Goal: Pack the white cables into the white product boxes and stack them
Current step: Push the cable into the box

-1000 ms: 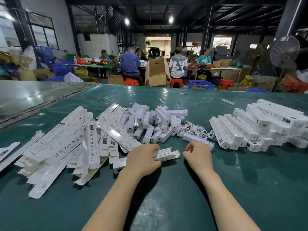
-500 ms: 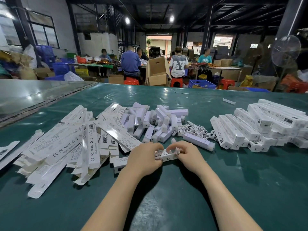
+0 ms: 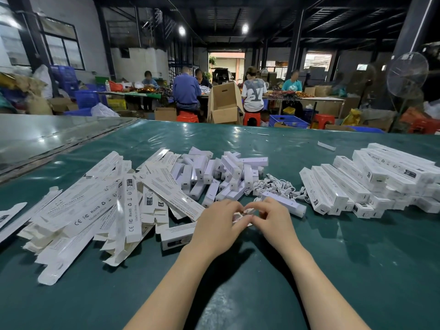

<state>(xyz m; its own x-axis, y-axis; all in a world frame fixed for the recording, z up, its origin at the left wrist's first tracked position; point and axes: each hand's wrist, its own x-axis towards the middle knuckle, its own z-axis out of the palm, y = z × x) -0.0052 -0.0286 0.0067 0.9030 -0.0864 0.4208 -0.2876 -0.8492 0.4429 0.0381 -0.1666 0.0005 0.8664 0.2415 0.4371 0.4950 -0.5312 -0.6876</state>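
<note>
Far left of the held box: heap of flat unfolded white carton blanks [image 3: 95, 210], its near edge just beside the left hand [image 3: 217, 225].
Behind it: pile of short white rectangular blocks [image 3: 214, 175].
Centre: small white printed cardboard box [image 3: 240, 219], mostly hidden, pinched by curled fingers of both the left hand and the right hand [image 3: 273, 219].
Behind-right: tangle of white cables [image 3: 276, 186], fronted by a long white bar [image 3: 283, 203].
Far right: stack of closed white product boxes [image 3: 369, 179].
Nearer than the box: open surface of the green plastic-covered table [image 3: 357, 270].

A: How is the hall lit?
B: Two ceiling lamps [image 3: 182, 30] are switched on; a window [image 3: 63, 50] is set in the white wall [image 3: 140, 63].
A: And the furniture?
B: Red stools [image 3: 187, 116] are placed by a far table [image 3: 328, 99].
</note>
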